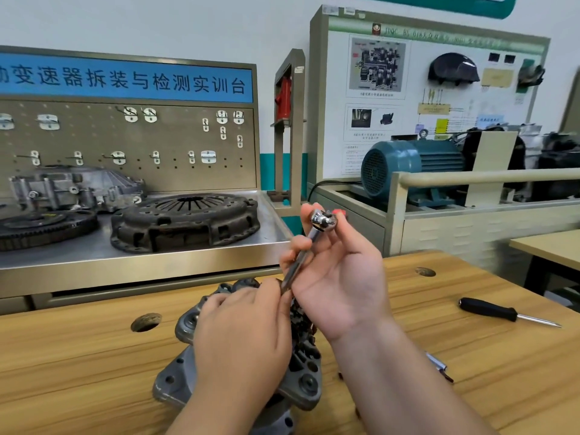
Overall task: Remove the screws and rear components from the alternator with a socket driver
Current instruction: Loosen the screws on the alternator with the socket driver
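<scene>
1. A grey cast metal alternator [179,372] stands on the light wooden worktop [78,372], near its front edge, and the left hand covers most of it.
2. The right hand [342,277] is raised above the alternator with the palm turned to the camera. Its fingers [309,209] and thumb are curled round the upper part of a chrome socket driver [295,268], just under the round head.
3. The shaft of the driver slopes down to the left, toward the top of the alternator.
4. The left hand [241,337] lies over the alternator, back up. Its fingers [270,288] are bent and the tips reach the lower end of the shaft. If they pinch it, I cannot tell.
5. A black-handled screwdriver [489,310] lies on the worktop to the right, well apart from the hands.
6. Behind, a dark round clutch cover [185,221] rests on a steel bench [94,262], and a teal electric motor [408,164] stands further right.
</scene>
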Action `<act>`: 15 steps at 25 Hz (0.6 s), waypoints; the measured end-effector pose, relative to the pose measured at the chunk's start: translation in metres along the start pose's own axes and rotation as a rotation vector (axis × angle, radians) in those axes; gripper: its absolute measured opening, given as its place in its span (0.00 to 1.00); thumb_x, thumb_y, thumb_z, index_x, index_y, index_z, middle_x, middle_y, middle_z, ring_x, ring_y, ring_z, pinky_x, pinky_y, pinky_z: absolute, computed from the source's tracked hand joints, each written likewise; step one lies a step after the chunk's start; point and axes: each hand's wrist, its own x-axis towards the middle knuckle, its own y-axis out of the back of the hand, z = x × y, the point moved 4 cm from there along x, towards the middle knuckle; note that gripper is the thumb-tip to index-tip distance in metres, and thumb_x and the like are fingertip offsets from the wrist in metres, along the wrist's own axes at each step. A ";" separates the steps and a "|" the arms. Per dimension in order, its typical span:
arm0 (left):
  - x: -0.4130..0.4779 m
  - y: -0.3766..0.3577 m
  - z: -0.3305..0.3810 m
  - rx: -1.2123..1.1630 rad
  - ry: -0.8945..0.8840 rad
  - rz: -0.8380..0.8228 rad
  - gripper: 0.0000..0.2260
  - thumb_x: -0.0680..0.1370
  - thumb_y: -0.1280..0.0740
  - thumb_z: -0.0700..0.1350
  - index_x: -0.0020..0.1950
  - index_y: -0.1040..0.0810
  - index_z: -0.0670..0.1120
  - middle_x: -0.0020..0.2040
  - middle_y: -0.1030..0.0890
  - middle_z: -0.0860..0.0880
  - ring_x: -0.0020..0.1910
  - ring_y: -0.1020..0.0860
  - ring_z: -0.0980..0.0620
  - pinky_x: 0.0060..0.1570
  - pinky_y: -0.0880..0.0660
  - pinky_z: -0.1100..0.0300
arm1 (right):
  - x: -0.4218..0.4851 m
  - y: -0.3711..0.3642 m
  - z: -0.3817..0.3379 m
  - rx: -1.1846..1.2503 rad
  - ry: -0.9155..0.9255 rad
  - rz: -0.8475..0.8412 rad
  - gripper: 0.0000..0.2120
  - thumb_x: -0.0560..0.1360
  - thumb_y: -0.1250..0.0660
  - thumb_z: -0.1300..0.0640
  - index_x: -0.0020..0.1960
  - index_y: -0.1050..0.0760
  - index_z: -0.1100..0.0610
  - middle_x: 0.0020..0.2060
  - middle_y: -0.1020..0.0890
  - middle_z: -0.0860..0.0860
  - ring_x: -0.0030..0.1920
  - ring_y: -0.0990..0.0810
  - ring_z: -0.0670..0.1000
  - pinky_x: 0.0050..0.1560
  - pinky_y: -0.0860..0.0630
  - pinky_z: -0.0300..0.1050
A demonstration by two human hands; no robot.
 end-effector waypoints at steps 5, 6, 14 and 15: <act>0.000 -0.002 -0.002 0.005 0.002 -0.001 0.11 0.75 0.40 0.43 0.35 0.39 0.51 0.24 0.34 0.56 0.23 0.29 0.51 0.34 0.35 0.60 | 0.001 -0.006 0.003 -0.039 -0.029 -0.020 0.12 0.73 0.37 0.51 0.53 0.24 0.56 0.40 0.15 0.53 0.28 0.23 0.48 0.37 0.28 0.43; 0.000 -0.001 -0.002 0.007 0.012 0.008 0.13 0.75 0.39 0.42 0.34 0.40 0.51 0.24 0.37 0.57 0.22 0.31 0.51 0.34 0.36 0.60 | 0.000 -0.006 0.002 -0.057 -0.016 -0.025 0.18 0.72 0.36 0.51 0.58 0.25 0.59 0.41 0.15 0.53 0.30 0.21 0.49 0.37 0.27 0.43; -0.001 -0.002 0.000 0.026 0.001 0.005 0.12 0.77 0.42 0.49 0.35 0.40 0.52 0.25 0.39 0.58 0.23 0.30 0.54 0.34 0.34 0.61 | -0.009 -0.002 -0.015 -0.264 0.078 0.081 0.12 0.78 0.41 0.55 0.48 0.24 0.64 0.39 0.15 0.56 0.34 0.18 0.50 0.35 0.21 0.40; -0.002 -0.002 0.001 0.025 -0.007 0.006 0.10 0.77 0.44 0.50 0.36 0.40 0.52 0.26 0.38 0.58 0.24 0.31 0.55 0.34 0.33 0.61 | -0.010 -0.001 -0.018 -0.298 0.055 0.094 0.13 0.80 0.43 0.56 0.44 0.24 0.63 0.37 0.15 0.56 0.32 0.18 0.50 0.34 0.21 0.40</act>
